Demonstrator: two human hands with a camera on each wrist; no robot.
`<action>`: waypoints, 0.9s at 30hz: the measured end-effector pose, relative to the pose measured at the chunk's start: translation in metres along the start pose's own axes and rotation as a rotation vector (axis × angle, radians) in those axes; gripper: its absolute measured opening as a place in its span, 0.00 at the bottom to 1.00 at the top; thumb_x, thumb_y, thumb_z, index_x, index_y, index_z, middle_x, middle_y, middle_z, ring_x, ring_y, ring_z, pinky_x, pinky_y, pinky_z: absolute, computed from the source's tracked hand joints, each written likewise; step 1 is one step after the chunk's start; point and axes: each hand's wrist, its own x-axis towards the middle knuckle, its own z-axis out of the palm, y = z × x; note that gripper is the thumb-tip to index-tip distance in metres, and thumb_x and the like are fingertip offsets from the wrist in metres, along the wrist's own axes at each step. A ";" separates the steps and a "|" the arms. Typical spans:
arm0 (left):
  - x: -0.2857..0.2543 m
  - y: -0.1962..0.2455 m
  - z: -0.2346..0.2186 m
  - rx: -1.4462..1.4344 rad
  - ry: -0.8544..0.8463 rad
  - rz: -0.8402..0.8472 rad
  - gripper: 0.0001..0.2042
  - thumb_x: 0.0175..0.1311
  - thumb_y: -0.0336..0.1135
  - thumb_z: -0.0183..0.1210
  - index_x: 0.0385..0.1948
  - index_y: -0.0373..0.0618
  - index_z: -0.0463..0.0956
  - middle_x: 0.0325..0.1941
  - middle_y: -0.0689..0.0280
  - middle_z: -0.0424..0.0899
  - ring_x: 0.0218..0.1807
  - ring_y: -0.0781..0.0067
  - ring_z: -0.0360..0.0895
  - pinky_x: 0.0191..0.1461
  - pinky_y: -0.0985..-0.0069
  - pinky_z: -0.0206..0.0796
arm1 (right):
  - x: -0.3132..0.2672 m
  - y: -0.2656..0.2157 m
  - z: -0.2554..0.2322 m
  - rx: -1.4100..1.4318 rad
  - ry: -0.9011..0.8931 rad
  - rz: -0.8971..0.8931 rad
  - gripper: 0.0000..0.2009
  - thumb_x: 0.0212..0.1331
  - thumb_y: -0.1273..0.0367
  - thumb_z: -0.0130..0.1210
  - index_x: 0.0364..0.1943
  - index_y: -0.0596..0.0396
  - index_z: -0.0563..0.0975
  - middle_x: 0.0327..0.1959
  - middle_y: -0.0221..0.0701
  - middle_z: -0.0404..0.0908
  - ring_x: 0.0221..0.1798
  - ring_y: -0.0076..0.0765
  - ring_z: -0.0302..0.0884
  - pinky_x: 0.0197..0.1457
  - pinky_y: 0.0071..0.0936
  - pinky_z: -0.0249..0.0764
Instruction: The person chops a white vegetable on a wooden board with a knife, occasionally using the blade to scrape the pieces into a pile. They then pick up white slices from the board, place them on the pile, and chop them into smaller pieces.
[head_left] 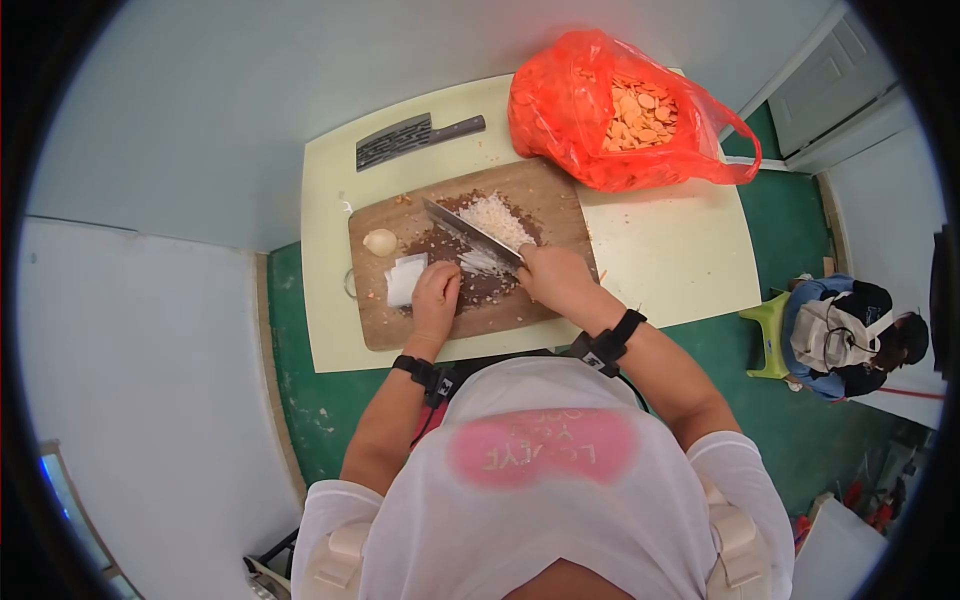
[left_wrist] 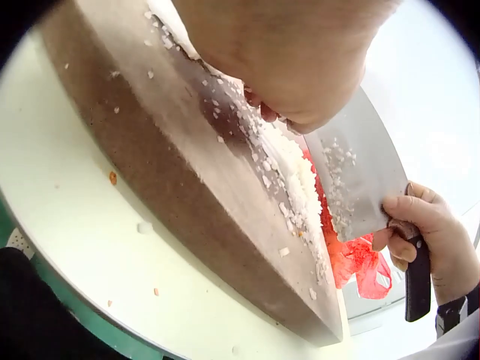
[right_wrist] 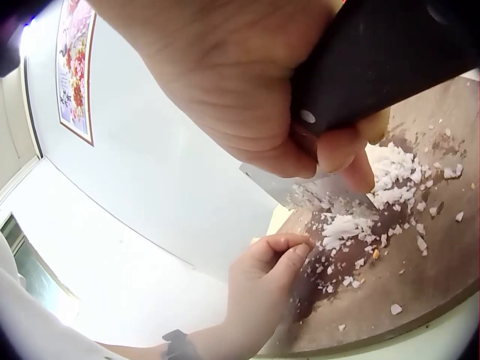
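My right hand (head_left: 560, 282) grips the dark handle of a cleaver (head_left: 470, 230). White bits cling to its blade (left_wrist: 352, 165), which is tilted above the cutting board (head_left: 540, 190). Beside the blade, my left hand (head_left: 436, 298) is at the board with its fingers curled; in the right wrist view its thumb meets the forefinger. Left of that hand lie flat white vegetable slices (head_left: 405, 280). Thin white strips (head_left: 484, 262) spread between the left hand and the cleaver. Beyond the blade is a heap of finely chopped white vegetable (head_left: 497, 218). A pale round vegetable piece (head_left: 380, 241) sits near the board's left edge.
A second cleaver (head_left: 410, 140) lies behind the board on the pale table (head_left: 670, 250). An open red plastic bag (head_left: 560, 110) of orange slices (head_left: 640, 115) stands at the back right. Off to the right, another person (head_left: 850, 325) sits on a green stool (head_left: 766, 335).
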 end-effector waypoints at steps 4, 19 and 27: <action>0.013 0.007 -0.006 0.135 -0.120 0.083 0.12 0.52 0.24 0.61 0.39 0.40 0.77 0.47 0.56 0.78 0.51 0.53 0.75 0.55 0.64 0.68 | -0.007 0.010 -0.004 0.015 0.012 0.030 0.09 0.55 0.66 0.50 0.35 0.58 0.76 0.30 0.47 0.81 0.37 0.55 0.79 0.42 0.49 0.73; 0.087 0.020 -0.001 0.351 -0.784 0.514 0.22 0.44 0.28 0.65 0.45 0.43 0.73 0.49 0.59 0.73 0.55 0.54 0.69 0.58 0.63 0.63 | -0.036 0.028 -0.006 0.049 0.167 0.133 0.10 0.54 0.65 0.52 0.35 0.56 0.77 0.29 0.45 0.81 0.35 0.54 0.80 0.40 0.48 0.74; 0.069 0.010 0.005 0.371 -0.723 0.424 0.15 0.48 0.28 0.61 0.41 0.43 0.74 0.43 0.57 0.75 0.49 0.52 0.72 0.53 0.63 0.68 | -0.039 0.013 -0.001 0.037 0.161 0.169 0.09 0.53 0.66 0.51 0.33 0.57 0.76 0.29 0.46 0.81 0.35 0.55 0.80 0.41 0.49 0.75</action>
